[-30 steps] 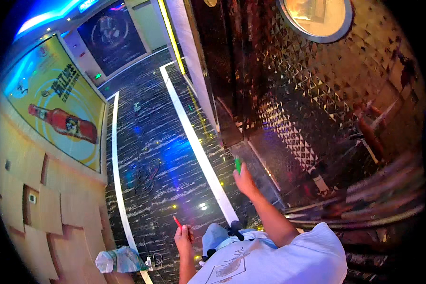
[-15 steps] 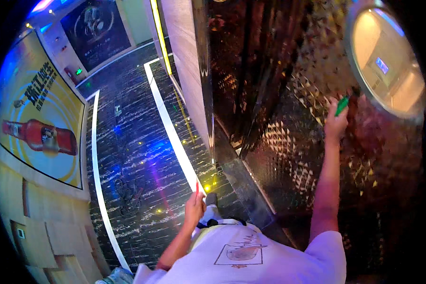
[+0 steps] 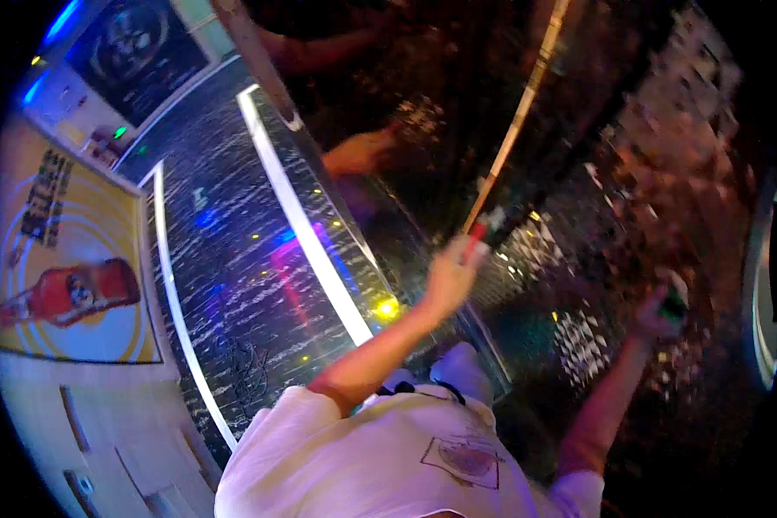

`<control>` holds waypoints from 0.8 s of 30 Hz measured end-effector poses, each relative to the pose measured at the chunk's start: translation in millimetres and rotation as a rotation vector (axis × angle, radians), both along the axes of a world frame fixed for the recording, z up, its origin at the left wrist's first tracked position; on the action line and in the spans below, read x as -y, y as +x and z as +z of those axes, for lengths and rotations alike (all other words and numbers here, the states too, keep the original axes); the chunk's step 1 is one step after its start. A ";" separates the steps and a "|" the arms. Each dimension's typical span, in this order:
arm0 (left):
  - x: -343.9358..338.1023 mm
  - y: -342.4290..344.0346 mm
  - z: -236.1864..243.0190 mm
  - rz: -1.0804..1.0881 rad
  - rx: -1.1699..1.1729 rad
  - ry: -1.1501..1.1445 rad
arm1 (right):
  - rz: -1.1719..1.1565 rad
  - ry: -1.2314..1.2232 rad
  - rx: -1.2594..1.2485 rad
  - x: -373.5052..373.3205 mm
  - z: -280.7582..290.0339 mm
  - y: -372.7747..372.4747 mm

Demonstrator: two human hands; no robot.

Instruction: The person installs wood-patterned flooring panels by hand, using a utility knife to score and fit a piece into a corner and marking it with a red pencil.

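Observation:
In the head view my left hand (image 3: 452, 273) grips a slim red tool (image 3: 476, 240), held up by the dark reflective wall panel (image 3: 647, 155) at the lower end of a thin gold vertical strip (image 3: 519, 112); whether it touches is unclear. My right hand (image 3: 656, 315) is farther right, closed on a small green object (image 3: 673, 302) against or just in front of the patterned, glittering panel. The green thing is blurred. A blurred reflection of an arm shows in the panel's upper left part.
A black marble corridor floor (image 3: 233, 259) with white bands runs back at left, beside a bottle poster (image 3: 78, 233) and wood-block wall (image 3: 112, 423). A dark sign (image 3: 134, 52) is at the far end. A round metal-rimmed fixture (image 3: 767, 285) sits at the right edge.
My left hand has risen and moved right to the panel. My right hand reached up toward the round fixture, then dropped lower. The view has shifted, with the panel now closer.

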State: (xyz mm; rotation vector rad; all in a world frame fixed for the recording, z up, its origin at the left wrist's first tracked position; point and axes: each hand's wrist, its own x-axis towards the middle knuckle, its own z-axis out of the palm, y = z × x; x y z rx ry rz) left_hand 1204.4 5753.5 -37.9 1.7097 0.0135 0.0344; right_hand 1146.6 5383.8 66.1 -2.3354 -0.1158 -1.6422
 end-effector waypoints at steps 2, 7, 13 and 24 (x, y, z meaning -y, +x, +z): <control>32.2 13.8 -15.3 -0.150 0.087 0.073 | 0.065 0.185 -0.026 16.8 -5.9 9.5; 77.1 31.6 -31.1 -0.424 0.260 0.075 | -0.301 -0.195 0.128 93.1 -10.1 50.0; 129.2 37.0 -104.0 -0.562 0.140 0.121 | -0.549 -0.228 0.061 172.1 -33.9 100.7; 288.6 110.6 -108.4 -0.885 0.069 0.079 | -0.467 -0.078 0.190 185.2 -18.0 195.7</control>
